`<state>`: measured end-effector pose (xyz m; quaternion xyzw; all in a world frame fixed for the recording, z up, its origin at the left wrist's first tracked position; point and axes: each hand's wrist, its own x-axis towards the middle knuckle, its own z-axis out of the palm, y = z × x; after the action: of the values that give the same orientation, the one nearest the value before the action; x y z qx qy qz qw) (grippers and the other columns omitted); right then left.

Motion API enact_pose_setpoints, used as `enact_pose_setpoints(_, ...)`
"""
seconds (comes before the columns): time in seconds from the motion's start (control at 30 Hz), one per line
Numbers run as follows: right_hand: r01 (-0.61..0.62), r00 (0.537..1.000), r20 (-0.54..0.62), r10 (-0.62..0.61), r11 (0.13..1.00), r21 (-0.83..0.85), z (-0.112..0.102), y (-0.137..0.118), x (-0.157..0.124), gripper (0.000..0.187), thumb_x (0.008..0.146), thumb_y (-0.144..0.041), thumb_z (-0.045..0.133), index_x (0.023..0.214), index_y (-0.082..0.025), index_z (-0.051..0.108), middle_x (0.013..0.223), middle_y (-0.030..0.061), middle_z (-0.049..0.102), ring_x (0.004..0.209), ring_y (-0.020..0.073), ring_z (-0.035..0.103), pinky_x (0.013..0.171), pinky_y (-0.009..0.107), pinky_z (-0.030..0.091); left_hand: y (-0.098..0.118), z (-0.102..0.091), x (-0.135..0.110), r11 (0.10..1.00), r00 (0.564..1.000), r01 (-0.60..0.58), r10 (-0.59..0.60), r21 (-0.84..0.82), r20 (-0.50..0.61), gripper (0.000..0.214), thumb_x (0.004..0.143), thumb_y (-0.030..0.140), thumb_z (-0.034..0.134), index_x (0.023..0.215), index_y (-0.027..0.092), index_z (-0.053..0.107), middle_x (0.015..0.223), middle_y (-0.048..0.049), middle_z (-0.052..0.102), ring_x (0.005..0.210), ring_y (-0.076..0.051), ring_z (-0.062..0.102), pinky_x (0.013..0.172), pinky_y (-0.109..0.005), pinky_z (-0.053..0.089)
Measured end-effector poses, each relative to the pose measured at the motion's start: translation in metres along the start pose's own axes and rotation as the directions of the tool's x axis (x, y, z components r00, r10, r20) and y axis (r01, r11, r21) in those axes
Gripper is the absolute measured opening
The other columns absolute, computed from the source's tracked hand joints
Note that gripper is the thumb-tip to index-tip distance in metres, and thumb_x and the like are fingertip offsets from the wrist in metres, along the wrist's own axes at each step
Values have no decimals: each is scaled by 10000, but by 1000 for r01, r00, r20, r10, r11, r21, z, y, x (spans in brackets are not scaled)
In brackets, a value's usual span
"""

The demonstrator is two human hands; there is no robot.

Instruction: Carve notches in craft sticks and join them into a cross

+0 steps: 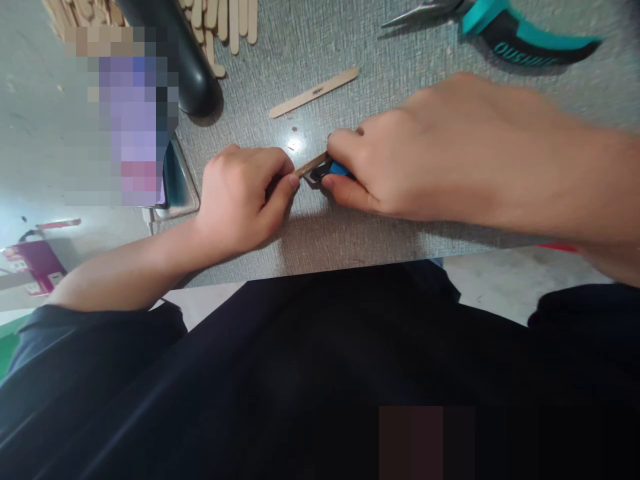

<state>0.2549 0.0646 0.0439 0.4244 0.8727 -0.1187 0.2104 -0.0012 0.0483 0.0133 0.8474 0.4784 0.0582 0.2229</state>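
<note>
My left hand [245, 197] is closed in a fist on the grey table [350, 233], pinching one end of a thin wooden stick [311, 164] between thumb and fingers. My right hand [425, 157] is closed around a small blue and black tool [327, 171], most likely a utility knife. Its tip meets the stick right beside my left thumb. Most of the tool is hidden inside my right fist.
A loose wooden stick [314, 93] lies just beyond my hands. A pile of wooden sticks [220, 23] sits at the far edge beside a black cylinder [175, 57]. Teal-handled pliers [500, 30] lie at the far right. A phone-like slab [175, 180] lies left.
</note>
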Motion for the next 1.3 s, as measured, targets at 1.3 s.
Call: enact_pose_setpoints(1.3,41,999,-12,-42,995,-96,-1,1,2,707,1217,-677,187,1275,-230,731,720,84,639,684,389,730,616,436,402,-2,3,-2,1000,997,-17,16,-11,-72,329,1151,512,574,924,306,695,821,-35,788,827,-266,751,877,-483,597)
